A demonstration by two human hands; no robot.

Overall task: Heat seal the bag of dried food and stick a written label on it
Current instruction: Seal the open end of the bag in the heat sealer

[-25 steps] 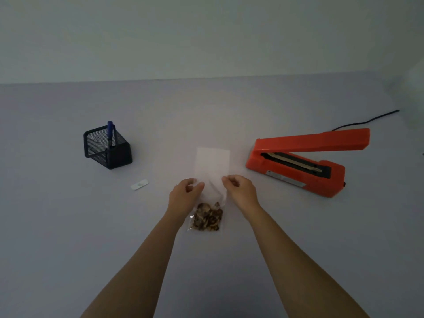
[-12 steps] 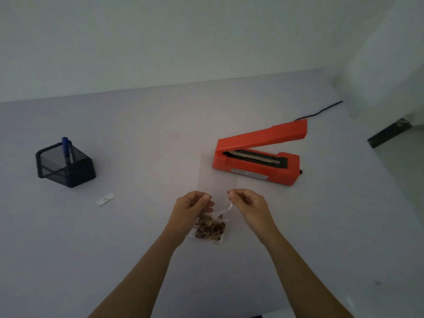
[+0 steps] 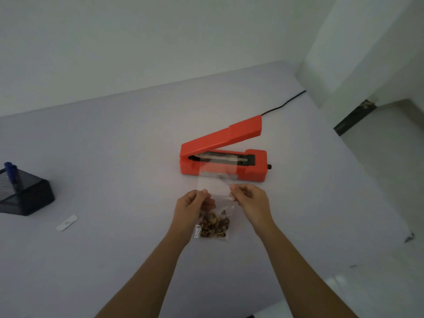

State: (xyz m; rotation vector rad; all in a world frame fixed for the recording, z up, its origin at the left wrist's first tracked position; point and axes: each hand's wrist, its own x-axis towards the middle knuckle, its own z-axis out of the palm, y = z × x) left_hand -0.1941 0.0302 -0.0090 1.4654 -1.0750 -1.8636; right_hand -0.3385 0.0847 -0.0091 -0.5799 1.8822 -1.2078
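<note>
The person holds a clear plastic bag (image 3: 214, 191) up over the middle of the table (image 3: 114, 145), one hand on each side edge of it. The left hand (image 3: 191, 208) pinches the bag's left edge between thumb and fingers, and the right hand (image 3: 251, 201) pinches the right edge the same way, so both sets of fingers are closed on the plastic. The dried food (image 3: 214, 224), a brown and yellowish clump, sits at the bottom of the bag, below and between the two hands, and the bag's lower corners hang near the tabletop; I cannot tell whether they touch it. The empty upper part of the bag stands above the hands, and its top edge overlaps the front of the heat sealer (image 3: 223, 154) as seen from here; whether the plastic actually reaches the machine I cannot tell. The sealer is orange-red, lying just beyond the hands toward the table's far edge, with its arm raised at an angle so the sealing strip along the base shows. A black cord (image 3: 284, 104) runs from behind it toward the far right corner of the table. Well off toward the left edge stands a black mesh pen holder (image 3: 25, 196), partly cut off by the frame, with a blue pen (image 3: 11, 172) upright inside it. Just in front of the holder, a small white label (image 3: 67, 222) lies flat on the table, well apart from the bag and from both hands.
</note>
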